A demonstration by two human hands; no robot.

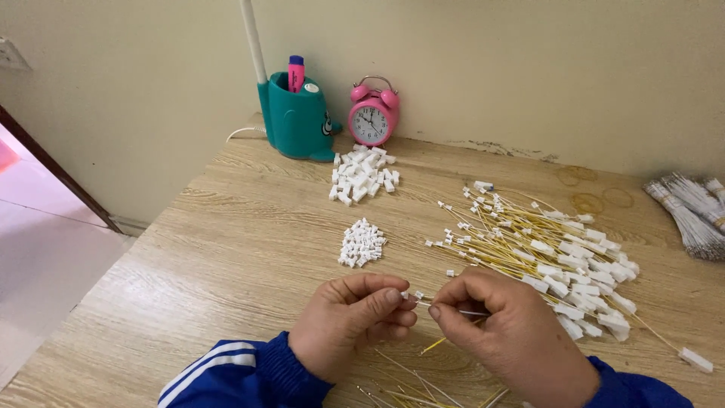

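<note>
My left hand (355,317) pinches a small white plastic connector (406,295) between thumb and forefinger. My right hand (502,321) grips a thin yellow and white wire (453,310) whose tip meets that connector. Both hands hover low over the wooden table (242,242) near its front edge. A small pile of tiny white connectors (361,243) lies just beyond my left hand. A bigger pile of larger white connectors (362,175) sits further back. To the right spreads a heap of yellow wires with white connectors fitted (551,249). Loose bare wires (408,389) lie under my wrists.
A teal pen holder (298,117) with a pink marker and a pink alarm clock (372,113) stand at the wall. A bundle of white wires (691,211) lies at the right edge, with rubber bands (596,198) near it. The table's left edge drops to the floor.
</note>
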